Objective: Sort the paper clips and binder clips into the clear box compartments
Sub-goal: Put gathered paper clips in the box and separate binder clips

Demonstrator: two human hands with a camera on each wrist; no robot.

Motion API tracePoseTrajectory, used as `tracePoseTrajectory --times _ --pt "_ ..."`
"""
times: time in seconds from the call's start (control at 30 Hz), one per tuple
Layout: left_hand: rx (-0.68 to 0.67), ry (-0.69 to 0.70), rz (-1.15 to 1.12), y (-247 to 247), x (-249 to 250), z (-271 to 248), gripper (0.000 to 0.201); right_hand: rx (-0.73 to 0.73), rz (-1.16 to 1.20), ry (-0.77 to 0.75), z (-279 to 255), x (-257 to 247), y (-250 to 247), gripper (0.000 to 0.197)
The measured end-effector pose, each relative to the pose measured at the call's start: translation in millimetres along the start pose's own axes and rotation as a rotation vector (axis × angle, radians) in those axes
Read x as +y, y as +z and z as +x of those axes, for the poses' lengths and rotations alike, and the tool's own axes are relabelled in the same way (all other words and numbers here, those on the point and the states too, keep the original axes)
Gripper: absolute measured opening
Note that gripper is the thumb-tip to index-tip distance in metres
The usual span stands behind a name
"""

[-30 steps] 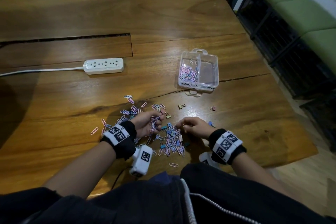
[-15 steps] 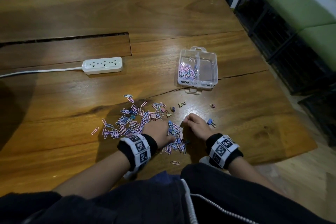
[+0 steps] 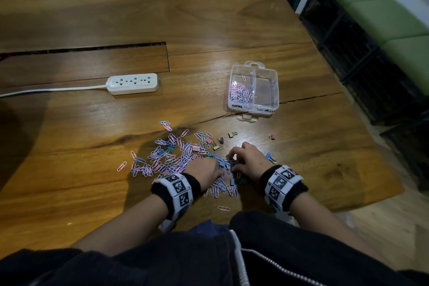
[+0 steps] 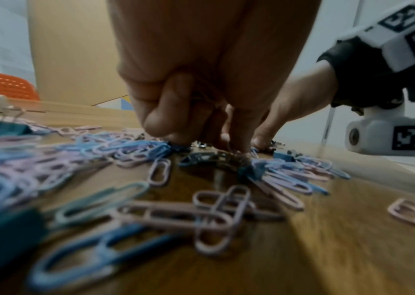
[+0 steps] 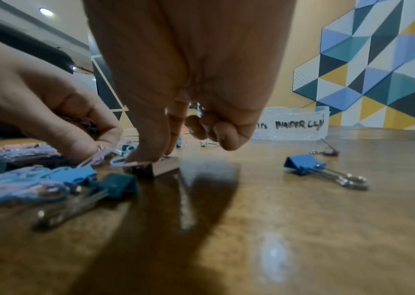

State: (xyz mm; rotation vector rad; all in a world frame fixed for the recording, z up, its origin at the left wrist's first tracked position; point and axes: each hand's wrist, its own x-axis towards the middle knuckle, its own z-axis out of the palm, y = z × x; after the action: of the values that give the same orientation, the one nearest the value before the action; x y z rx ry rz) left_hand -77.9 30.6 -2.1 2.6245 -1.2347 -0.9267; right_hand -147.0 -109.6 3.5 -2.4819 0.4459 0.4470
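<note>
Pink and blue paper clips (image 3: 171, 158) lie in a loose pile mixed with small binder clips (image 3: 214, 146) on the wooden table. My left hand (image 3: 219, 167) (image 4: 201, 143) is curled fingertips-down into the pile, with a bunch of paper clips (image 5: 85, 123) in its palm. Close beside it, my right hand (image 3: 232, 158) (image 5: 161, 153) pinches thumb and forefinger onto a beige binder clip (image 5: 158, 167) lying on the table. The clear box (image 3: 276, 90) (image 5: 294, 123) stands farther back, with paper clips (image 3: 240, 94) in its left compartment.
A blue binder clip (image 3: 269, 157) (image 5: 304, 164) lies just right of my right hand. More binder clips (image 3: 232, 134) lie between the pile and the box. A white power strip (image 3: 132, 83) sits at the back left. The table's right edge (image 3: 371, 146) is near.
My left hand has turned palm-down and moved right into the pile beside the right hand, still holding clips. The right hand has stayed at the pile's right side.
</note>
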Motion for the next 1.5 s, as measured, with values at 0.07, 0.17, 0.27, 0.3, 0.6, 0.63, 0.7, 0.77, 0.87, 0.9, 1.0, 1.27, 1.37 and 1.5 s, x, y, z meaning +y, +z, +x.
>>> tracePoseTrajectory --times 0.07,0.17,0.27,0.3,0.6,0.63,0.7,0.77,0.87,0.9,1.0,1.27,1.37,1.5 --pt "-0.002 0.005 -0.067 -1.6 -5.0 -0.1 0.033 0.012 0.010 0.007 0.4 0.4 -1.1 0.025" --pt "-0.039 0.018 -0.325 -8.9 -11.2 0.9 0.023 -0.001 0.014 0.023 2.9 0.4 0.0 0.020" --pt "-0.093 -0.035 -0.721 -16.4 -19.5 5.7 0.027 -0.011 0.050 0.051 6.4 0.4 1.0 0.018" --pt "-0.124 -0.082 -0.914 -17.7 -22.4 7.3 0.026 -0.014 0.069 0.067 7.4 0.9 0.6 0.018" --pt "-0.212 -0.190 -1.569 -25.1 -20.3 15.6 0.025 -0.020 0.338 0.185 3.1 11.5 -2.2 0.021" --pt "-0.203 -0.214 -1.514 -27.2 -18.3 17.9 0.025 -0.019 0.368 0.201 2.6 12.6 -2.7 0.018" --pt "-0.173 -0.221 -1.327 -30.3 -13.4 22.5 0.022 0.004 0.432 0.230 2.6 14.7 -3.6 0.012" --pt "-0.122 -0.176 -1.070 -29.7 -8.5 27.9 0.020 0.051 0.548 0.253 2.6 17.4 -4.6 0.014" --pt "-0.049 -0.036 -0.653 -28.8 -0.9 32.7 0.009 0.088 0.812 0.296 0.0 19.9 -9.8 0.023" --pt "-0.044 0.015 -0.467 -28.4 1.0 33.9 0.017 0.094 0.868 0.302 -0.8 21.1 -12.1 0.024" --pt "-0.010 0.120 -0.019 -24.0 3.8 41.0 0.038 0.132 0.874 0.291 -0.7 27.7 -16.3 0.025" --pt "0.073 0.260 0.300 -17.6 7.8 39.4 0.027 0.154 1.060 0.337 -3.9 36.5 -16.2 0.025" --pt "0.089 0.272 0.297 -11.5 4.5 38.6 0.029 0.072 1.218 0.336 -5.1 29.3 -15.4 0.028" --pt "0.105 0.233 0.190 -13.3 -0.1 37.3 0.030 0.029 1.419 0.374 -7.8 17.1 -13.0 0.023"
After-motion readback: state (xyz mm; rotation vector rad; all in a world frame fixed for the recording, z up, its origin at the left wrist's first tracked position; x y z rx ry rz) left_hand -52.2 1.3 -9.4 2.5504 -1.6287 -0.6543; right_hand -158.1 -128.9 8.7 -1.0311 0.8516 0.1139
